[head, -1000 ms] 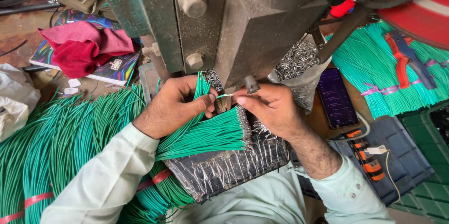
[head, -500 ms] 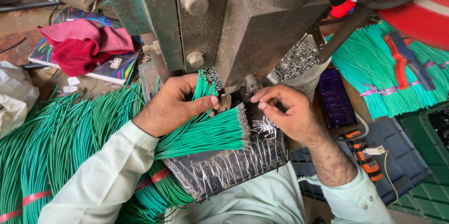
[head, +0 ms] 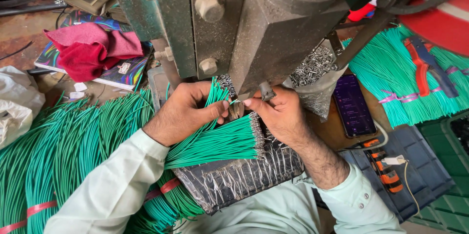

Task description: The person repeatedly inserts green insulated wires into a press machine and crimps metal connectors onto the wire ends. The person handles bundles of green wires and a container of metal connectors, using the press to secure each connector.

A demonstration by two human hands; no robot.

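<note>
My left hand (head: 183, 111) grips a bundle of green wires (head: 220, 141) and pinches one green wire tip between thumb and forefinger under the grey-green press machine (head: 254, 23). My right hand (head: 276, 114) meets it there, its fingertips closed on a small metal terminal at the same wire end, right below the press head. The finished wire ends with metal tips fan out over a foil-covered pad (head: 234, 180) on my lap.
Long green wires (head: 58, 156) lie in a heap at left, more bundles (head: 391, 82) at right with red pliers (head: 422, 63). A phone (head: 354, 104), a bag of metal terminals (head: 312, 67), a red cloth (head: 93, 50) on a book, and dark crates (head: 425, 175) surround the press.
My right hand dropped to the foil pad by the wire tips half a second ago, then came back up to the press point beside my left fingers.
</note>
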